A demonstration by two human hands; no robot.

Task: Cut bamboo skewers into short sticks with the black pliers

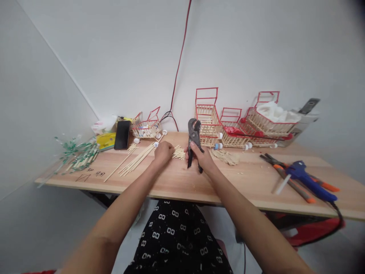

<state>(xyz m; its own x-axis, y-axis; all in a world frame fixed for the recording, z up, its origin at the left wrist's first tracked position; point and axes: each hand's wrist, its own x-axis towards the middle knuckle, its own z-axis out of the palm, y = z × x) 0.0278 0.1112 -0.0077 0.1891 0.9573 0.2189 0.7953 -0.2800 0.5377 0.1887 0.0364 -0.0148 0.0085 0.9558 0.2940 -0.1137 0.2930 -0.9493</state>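
My right hand is closed around the handles of black cutting pliers, which stand upright over the wooden table. My left hand rests knuckles-up on the table, fingers curled at the end of a bundle of long bamboo sticks. A small pile of short cut stick pieces lies between the two hands. Whether the left fingers pinch a stick is hidden.
Several stick-and-red-frame model carts stand along the wall, another small one at left. A black phone, a yellow pack, green-tipped sticks, a blue glue gun, orange-handled tools and red cables lie around.
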